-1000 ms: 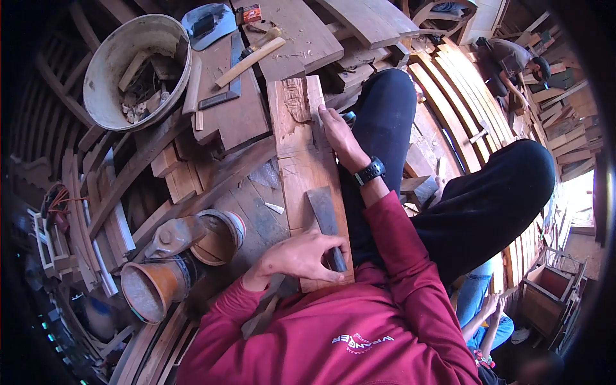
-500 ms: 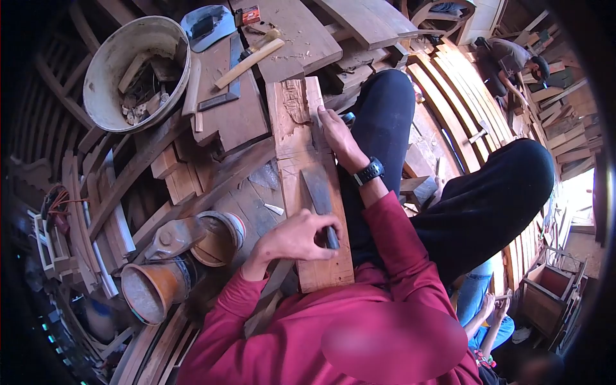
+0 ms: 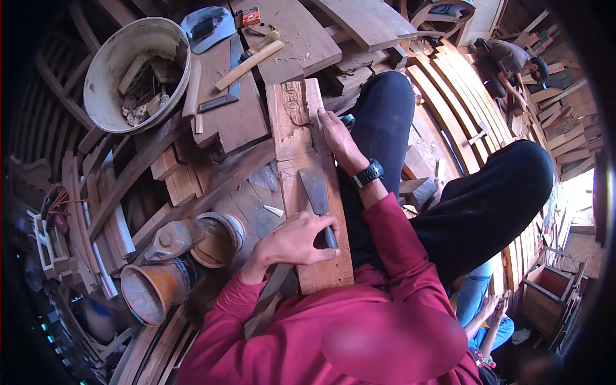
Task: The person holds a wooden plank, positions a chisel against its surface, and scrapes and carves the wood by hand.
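Note:
A long light-brown wooden board (image 3: pixel 292 173) lies lengthwise before my body, its far end rough and chipped. My left hand (image 3: pixel 295 240) is over the near part of the board, its thumb and fingers closed around the dark handle of a flat metal-bladed tool (image 3: pixel 314 186). The blade lies over the board's face and points away from me. Farther up, my right hand (image 3: pixel 340 138), with a black watch at the wrist, grips the board's right edge near the chipped end, thumb on top; some of its fingers are hidden below.
A white bucket (image 3: pixel 102 70) of wood scraps stands upper left, near a wooden-handled hammer (image 3: pixel 250 64) and a metal square (image 3: pixel 221 101). Two orange-brown containers (image 3: pixel 154 289) are lower left. A person (image 3: pixel 513 61) bends at upper right; another person's hands (image 3: pixel 495 309) show lower right.
My left hand and the flat-bladed tool have moved up the board, away from my body. My right hand stays at the board's edge.

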### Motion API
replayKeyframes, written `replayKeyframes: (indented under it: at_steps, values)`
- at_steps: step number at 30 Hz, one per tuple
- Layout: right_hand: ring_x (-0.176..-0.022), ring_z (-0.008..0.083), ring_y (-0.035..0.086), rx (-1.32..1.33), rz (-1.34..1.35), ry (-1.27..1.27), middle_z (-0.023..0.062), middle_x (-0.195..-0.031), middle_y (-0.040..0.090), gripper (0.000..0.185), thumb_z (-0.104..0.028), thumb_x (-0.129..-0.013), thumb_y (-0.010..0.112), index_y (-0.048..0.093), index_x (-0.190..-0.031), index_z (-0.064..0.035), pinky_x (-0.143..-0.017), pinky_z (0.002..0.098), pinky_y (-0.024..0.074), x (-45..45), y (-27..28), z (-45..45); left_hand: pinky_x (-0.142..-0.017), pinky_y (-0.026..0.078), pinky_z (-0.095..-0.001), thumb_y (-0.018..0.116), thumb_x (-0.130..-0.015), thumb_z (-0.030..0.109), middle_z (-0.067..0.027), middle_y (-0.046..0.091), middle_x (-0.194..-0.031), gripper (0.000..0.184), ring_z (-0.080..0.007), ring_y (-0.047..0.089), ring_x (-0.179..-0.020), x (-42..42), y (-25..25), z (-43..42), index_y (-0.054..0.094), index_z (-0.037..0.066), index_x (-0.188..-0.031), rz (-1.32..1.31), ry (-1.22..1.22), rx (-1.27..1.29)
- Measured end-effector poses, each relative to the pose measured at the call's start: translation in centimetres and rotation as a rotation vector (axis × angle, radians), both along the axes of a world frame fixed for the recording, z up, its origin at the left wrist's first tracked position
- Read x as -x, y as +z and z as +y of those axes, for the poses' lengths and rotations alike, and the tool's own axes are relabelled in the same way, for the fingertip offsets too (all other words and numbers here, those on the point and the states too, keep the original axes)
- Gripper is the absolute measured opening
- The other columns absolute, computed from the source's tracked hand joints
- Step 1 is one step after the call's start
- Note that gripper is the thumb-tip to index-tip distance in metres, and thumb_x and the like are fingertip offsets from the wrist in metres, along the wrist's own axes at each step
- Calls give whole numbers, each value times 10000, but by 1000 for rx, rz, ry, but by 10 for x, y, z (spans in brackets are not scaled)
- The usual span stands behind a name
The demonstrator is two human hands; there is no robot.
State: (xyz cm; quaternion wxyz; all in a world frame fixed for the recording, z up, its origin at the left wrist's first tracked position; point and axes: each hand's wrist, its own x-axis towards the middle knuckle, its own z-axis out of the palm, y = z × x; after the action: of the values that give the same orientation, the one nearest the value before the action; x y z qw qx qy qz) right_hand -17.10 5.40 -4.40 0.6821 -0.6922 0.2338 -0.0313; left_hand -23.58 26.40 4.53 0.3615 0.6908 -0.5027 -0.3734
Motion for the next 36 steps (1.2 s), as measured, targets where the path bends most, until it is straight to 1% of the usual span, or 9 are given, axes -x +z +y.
replayKeyframes:
  at_steps: [12,14,18,20,24,26,29,34,36]
  values:
    - [-911,113,435,-59,-22,-9,10,-986,516,563,-494,-1065,402,560,-1197,30,-854,274,387,0,-2,2,-699,517,-399,789,-811,474,-146,642,-763,488,-317,685,-735,7,3,-3,586,45,-923,-29,164,-127]
    - [-889,231,563,30,-37,-38,153,-932,608,592,-518,-1049,382,554,-1058,49,-830,362,448,-2,-9,3,-698,516,-399,797,-804,477,-146,642,-754,493,-317,686,-733,12,16,0,584,47,-917,12,184,-138]
    - [-911,236,572,41,-38,-20,163,-954,619,611,-531,-1046,376,557,-1086,51,-840,365,449,-1,-6,2,-685,522,-392,822,-784,456,-129,645,-703,475,-291,684,-698,13,18,0,614,45,-899,25,127,-125]
    - [-856,109,428,-4,-5,-10,-3,-917,499,533,-494,-1064,406,568,-1139,8,-802,271,389,0,-2,2,-679,524,-385,829,-778,448,-120,647,-687,464,-278,682,-678,7,4,-3,627,44,-885,3,131,-27]
    - [-832,107,414,0,-4,-20,-7,-888,477,524,-496,-1064,409,563,-1091,4,-780,274,386,0,-2,1,-670,526,-361,834,-770,448,-104,660,-694,442,-252,674,-654,0,5,-7,650,56,-853,-23,222,-71]
    - [-932,238,575,56,-43,-22,174,-979,629,626,-537,-1046,372,560,-1090,59,-857,372,449,-3,-12,1,-669,526,-355,835,-767,446,-101,663,-697,435,-248,673,-653,5,17,-3,651,61,-849,-7,187,-87]
    - [-927,235,571,53,-33,-15,175,-976,627,624,-538,-1045,377,560,-1087,57,-859,373,448,0,-3,2,-674,525,-361,833,-763,458,-98,657,-687,440,-251,668,-648,10,33,1,656,65,-854,150,64,-202]
    - [-912,232,566,46,-53,-40,165,-955,616,627,-544,-1043,377,558,-1072,56,-855,371,447,-1,-9,4,-690,525,-377,825,-763,497,-90,644,-663,470,-263,661,-629,-2,1,-6,642,70,-837,-72,145,-44]
    - [-828,110,415,35,-13,-46,-10,-886,477,525,-486,-1065,405,579,-1106,7,-775,272,384,-4,-10,2,-690,524,-377,826,-762,495,-89,646,-665,470,-264,662,-629,-2,5,-5,640,70,-836,-50,129,-95]
